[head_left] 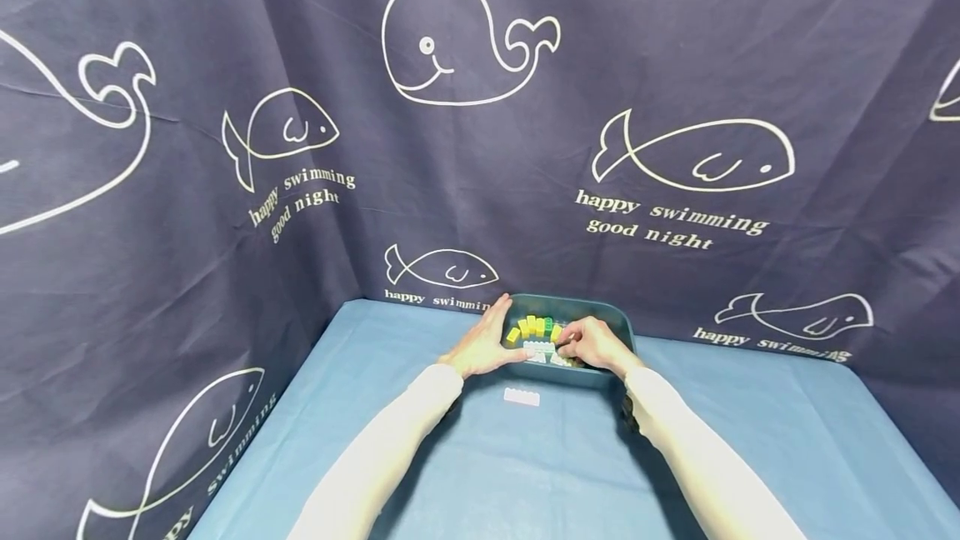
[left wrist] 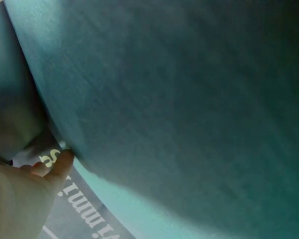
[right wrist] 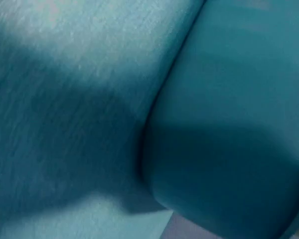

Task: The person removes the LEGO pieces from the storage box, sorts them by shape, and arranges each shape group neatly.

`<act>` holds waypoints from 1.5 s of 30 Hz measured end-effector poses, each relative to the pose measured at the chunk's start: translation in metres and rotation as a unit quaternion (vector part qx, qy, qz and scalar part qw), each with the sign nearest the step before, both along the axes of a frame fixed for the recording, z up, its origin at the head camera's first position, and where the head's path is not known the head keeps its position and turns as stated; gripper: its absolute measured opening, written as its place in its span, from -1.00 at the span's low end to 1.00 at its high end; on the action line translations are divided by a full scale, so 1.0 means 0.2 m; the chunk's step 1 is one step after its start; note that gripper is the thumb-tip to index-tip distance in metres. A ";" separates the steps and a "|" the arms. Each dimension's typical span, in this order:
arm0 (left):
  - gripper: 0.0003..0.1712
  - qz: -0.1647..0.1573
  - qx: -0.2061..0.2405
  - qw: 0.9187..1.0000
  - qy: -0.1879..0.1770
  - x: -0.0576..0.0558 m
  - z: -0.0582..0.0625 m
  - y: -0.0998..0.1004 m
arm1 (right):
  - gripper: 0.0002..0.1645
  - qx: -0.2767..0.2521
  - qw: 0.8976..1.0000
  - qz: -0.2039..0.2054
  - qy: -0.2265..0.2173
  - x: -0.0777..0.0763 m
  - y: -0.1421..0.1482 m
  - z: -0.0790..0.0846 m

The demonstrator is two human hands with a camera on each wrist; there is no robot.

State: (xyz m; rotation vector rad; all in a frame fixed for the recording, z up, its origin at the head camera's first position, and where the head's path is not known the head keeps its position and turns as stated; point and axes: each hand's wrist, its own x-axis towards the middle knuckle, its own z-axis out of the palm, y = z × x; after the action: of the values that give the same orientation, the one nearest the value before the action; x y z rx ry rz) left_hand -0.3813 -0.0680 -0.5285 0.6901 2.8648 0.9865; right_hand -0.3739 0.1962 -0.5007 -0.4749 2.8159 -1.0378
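Note:
A dark teal bin (head_left: 577, 376) stands at the far edge of the table. Inside it lie yellow building bricks (head_left: 531, 325), a green brick (head_left: 548, 327) and white bricks (head_left: 538, 347). My left hand (head_left: 480, 347) rests at the bin's left side, its fingers extended along the outside and its thumb over the front rim near the white bricks. Over the bin's right half, my right hand (head_left: 596, 344) reaches in with bent fingers among the bricks. Whether it pinches one is hidden. The right wrist view shows only the bin's outer wall (right wrist: 224, 99) and the tabletop.
A pale pinkish-white brick (head_left: 521, 397) lies on the blue tablecloth (head_left: 525, 473) in front of the bin. Behind and to the left hangs a dark curtain (head_left: 480, 165) printed with fish and whales, close to the bin's back.

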 end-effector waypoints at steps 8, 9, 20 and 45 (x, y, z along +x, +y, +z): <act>0.32 -0.004 -0.002 1.000 0.002 -0.01 0.01 -0.01 | -0.83 0.005 1.000 0.011 -0.002 -0.04 -0.03 -0.03; 0.32 -0.003 -0.004 1.000 0.002 -0.01 0.01 -0.01 | -0.84 0.008 1.000 0.009 -0.003 -0.04 -0.04 -0.03; 0.34 0.002 -0.009 1.000 -0.003 0.00 0.01 0.00 | -0.77 0.032 0.999 0.021 0.004 -0.06 -0.10 -0.04; 0.37 0.010 0.004 1.000 -0.010 0.01 0.00 0.01 | -0.73 -0.035 0.999 -0.029 0.026 -0.02 -0.03 0.00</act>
State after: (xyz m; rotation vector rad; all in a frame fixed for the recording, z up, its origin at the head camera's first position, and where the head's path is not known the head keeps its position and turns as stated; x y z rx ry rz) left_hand -0.3799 -0.0670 -0.5290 0.6501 2.8563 1.0032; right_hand -0.3776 0.1908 -0.4999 -0.4352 2.8630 -1.1543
